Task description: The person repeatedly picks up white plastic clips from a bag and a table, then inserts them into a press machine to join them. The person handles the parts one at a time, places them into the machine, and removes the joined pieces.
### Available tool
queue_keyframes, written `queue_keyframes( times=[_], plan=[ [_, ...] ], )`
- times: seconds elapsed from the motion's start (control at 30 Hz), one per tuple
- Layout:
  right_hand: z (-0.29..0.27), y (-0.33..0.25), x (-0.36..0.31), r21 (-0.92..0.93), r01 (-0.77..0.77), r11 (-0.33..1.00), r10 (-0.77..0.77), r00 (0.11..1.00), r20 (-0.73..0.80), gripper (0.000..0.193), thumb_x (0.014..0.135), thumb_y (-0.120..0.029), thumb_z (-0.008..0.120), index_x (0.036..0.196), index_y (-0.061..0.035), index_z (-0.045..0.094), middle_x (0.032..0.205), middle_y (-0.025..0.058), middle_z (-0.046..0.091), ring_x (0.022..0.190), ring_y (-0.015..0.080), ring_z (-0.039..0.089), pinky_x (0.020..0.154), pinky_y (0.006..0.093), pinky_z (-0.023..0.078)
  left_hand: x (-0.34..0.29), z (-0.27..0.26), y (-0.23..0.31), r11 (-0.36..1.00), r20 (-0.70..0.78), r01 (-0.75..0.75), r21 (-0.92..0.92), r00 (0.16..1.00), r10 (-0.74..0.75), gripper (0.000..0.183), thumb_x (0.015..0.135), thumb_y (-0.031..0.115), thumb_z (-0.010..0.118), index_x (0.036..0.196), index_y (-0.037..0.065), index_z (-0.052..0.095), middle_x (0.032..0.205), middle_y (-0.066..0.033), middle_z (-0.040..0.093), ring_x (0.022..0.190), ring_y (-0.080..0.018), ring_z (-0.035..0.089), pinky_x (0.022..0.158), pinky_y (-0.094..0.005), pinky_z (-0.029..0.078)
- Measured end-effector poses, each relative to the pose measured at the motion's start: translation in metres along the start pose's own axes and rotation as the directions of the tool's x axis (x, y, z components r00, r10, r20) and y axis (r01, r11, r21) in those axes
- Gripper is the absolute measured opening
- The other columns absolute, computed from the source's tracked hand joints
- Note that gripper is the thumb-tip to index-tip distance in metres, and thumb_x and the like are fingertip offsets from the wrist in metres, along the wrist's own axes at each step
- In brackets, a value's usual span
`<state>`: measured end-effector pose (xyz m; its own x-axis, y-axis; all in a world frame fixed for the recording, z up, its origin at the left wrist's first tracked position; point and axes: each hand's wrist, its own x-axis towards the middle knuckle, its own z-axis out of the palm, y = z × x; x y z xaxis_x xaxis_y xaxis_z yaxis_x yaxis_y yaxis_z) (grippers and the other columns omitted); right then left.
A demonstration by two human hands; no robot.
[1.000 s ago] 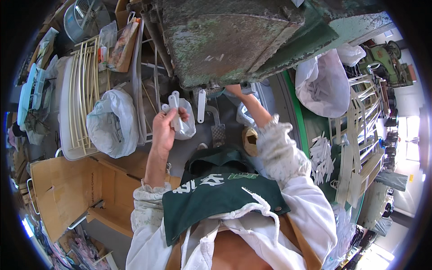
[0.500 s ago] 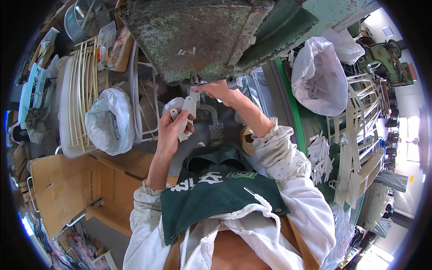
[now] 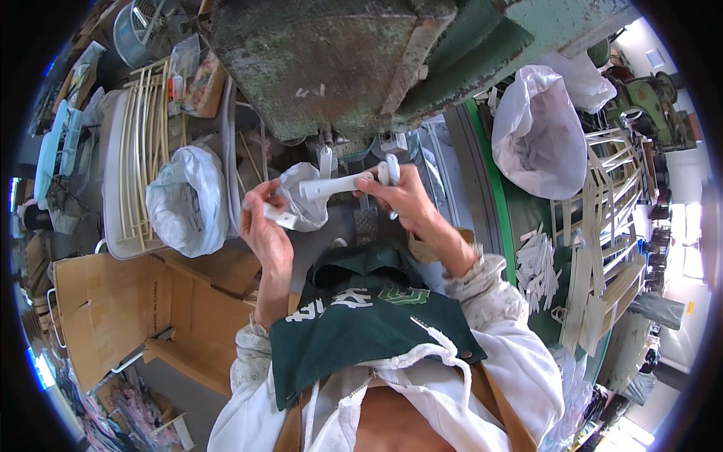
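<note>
My left hand (image 3: 267, 230) is closed around a short-looking flat white piece (image 3: 280, 217) with a small hole; the fingers hide the rest of it. In my right hand (image 3: 407, 197) are several white strips, the longest being a flat white strip (image 3: 335, 186) pointing left toward my left hand. Other strip ends (image 3: 389, 172) stick out between the right fingers. Above the hands, a white piece (image 3: 325, 161) hangs at the small metal tip under the worn green machine (image 3: 324, 68). Behind the strip is a white plastic bag (image 3: 310, 215), open at the top.
A white sack (image 3: 187, 207) and a tub of thin rods (image 3: 113, 177) stand left, above an open cardboard box (image 3: 105, 316). On the right, a green-edged bench holds a large white sack (image 3: 538, 128), a pile of white strips (image 3: 536, 267) and slatted pale frames (image 3: 602, 226).
My right hand has come down and right from the machine tip and now holds strips. My left hand has moved slightly left, with less white material showing in it.
</note>
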<state>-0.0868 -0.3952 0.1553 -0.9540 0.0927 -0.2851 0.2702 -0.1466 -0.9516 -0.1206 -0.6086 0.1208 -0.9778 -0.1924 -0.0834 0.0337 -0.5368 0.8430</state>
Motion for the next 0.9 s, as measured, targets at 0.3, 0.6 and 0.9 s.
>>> queue_keyframes(
  times=[0.3,0.6,0.9],
  plan=[
    [0.047,0.041,-0.023,0.415,-0.229,0.881,0.204,0.973,0.105,0.021,0.084,-0.020,0.071,0.089,0.0000,0.067,0.058,-0.0049,0.048,0.045,0.0029,0.035,0.041,0.0216,0.022,-0.027,0.029,-0.011,0.959,0.092,0.245,0.145,0.961,-0.260,0.024,0.088,0.017,0.063,0.102,-0.003,0.065,0.083,-0.0071,0.068,0.062,-0.0034,0.050,0.056,-0.0171,0.037],
    [0.028,0.043,0.037,-0.221,-0.013,0.975,-0.008,0.995,-0.095,0.031,0.084,-0.030,0.070,0.082,0.0014,0.068,0.063,-0.0028,0.056,0.057,0.0038,0.046,0.050,0.0238,0.038,0.026,0.034,0.006,0.828,0.470,0.048,0.559,0.804,-0.364,0.025,0.090,0.020,0.058,0.084,-0.003,0.066,0.057,-0.0017,0.054,0.052,-0.0066,0.049,0.048,-0.0208,0.035],
    [0.035,0.020,0.028,-0.125,0.047,0.991,-0.033,0.993,0.112,0.022,0.091,-0.021,0.059,0.089,0.0009,0.061,0.065,0.0024,0.062,0.055,0.0042,0.046,0.046,0.0244,0.036,0.055,0.043,-0.002,0.771,0.467,-0.026,0.637,0.808,-0.359,0.026,0.089,0.019,0.059,0.079,-0.005,0.065,0.055,-0.0026,0.057,0.049,-0.0062,0.051,0.047,-0.0216,0.036]
  ],
)
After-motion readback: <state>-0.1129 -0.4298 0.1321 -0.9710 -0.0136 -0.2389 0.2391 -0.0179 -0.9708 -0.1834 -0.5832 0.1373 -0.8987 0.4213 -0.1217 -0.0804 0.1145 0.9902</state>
